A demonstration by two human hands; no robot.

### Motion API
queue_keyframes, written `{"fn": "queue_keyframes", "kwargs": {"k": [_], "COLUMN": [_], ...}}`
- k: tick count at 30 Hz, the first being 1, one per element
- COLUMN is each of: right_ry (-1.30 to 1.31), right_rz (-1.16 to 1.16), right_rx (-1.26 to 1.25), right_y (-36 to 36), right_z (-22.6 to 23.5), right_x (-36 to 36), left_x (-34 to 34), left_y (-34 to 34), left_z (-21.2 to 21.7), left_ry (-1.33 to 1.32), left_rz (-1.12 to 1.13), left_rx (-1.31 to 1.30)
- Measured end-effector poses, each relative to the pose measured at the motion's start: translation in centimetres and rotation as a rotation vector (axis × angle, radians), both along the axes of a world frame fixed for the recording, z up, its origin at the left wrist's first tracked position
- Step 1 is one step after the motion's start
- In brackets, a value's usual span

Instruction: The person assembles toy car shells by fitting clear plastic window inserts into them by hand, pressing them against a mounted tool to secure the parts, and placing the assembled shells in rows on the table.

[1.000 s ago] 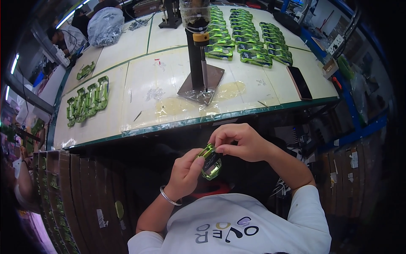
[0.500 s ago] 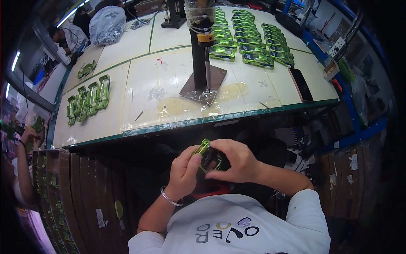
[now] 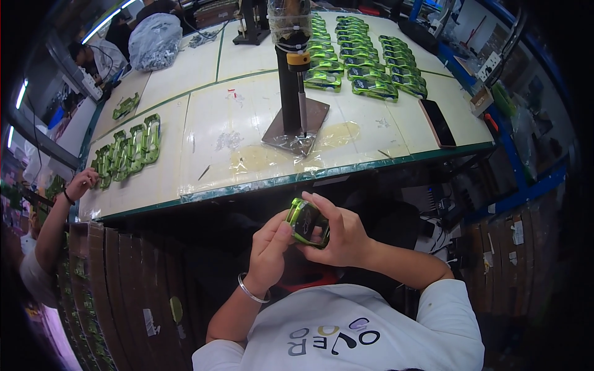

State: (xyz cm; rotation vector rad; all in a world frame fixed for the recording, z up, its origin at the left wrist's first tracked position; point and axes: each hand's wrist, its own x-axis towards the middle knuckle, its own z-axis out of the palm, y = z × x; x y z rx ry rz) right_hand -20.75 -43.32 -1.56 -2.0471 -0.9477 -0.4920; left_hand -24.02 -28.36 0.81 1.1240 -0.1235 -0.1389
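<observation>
A small green and black plastic housing (image 3: 304,221) is held below the table's front edge, close to my chest. My left hand (image 3: 271,250) grips its near left side, thumb pressed on top. My right hand (image 3: 341,234) wraps around its right side with fingers curled over the top. A silver bracelet sits on my left wrist. On the white table (image 3: 185,167) ahead stands a black press stand (image 3: 291,74) on a dark base plate.
Rows of green housings (image 3: 362,62) lie at the table's far right, another batch (image 3: 127,149) at the left. A dark phone (image 3: 438,122) rests near the right edge. Another person's hand (image 3: 80,182) reaches at the left corner. Cardboard boxes (image 3: 111,278) stand under the table.
Both hands have turned the green housing and lowered it slightly toward my chest; my right hand has shifted from above it to its right side.
</observation>
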Motion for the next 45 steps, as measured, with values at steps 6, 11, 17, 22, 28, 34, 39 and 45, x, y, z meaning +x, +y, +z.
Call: {"fn": "queue_keyframes", "kwargs": {"k": [6, 11, 17, 22, 28, 34, 39, 45], "right_ry": [-0.127, -0.158, -0.145, 0.02, 1.146, 1.39, 1.41, 1.428], "right_rz": [-0.003, 0.047, 0.167, 0.294, 0.457, 0.537, 0.521, 0.348], "right_rx": [-0.028, 0.012, 0.06, 0.176, 0.989, 1.516, 1.588, 1.673], "right_y": [0.0, -0.7, -1.4, -1.7, -1.8, -1.0, -0.1, 1.2], "right_z": [-0.1, -0.5, -0.1, -0.1, -0.1, -1.2, -0.8, -0.3], "right_x": [-0.1, 0.1, -0.1, -0.8, -2.4, 0.9, 3.8, 7.6], "left_x": [0.0, 1.2, 2.9, 3.0, 2.4, 3.7, 6.7, 9.7], "left_y": [0.6, 0.7, 1.4, 0.4, -1.3, -2.3, -2.4, -2.4], "left_z": [-0.8, -1.4, -2.4, -3.5, -4.8, -4.9, -4.3, -3.4], "left_ry": [0.013, -0.164, -0.414, -0.431, -0.162, -0.007, 0.086, 0.031], "left_rz": [-0.088, -0.04, -0.109, -0.142, -0.213, -0.248, -0.211, -0.143], "left_rx": [-0.02, 0.088, 0.335, 0.213, -0.045, -0.092, -0.091, -0.082]}}
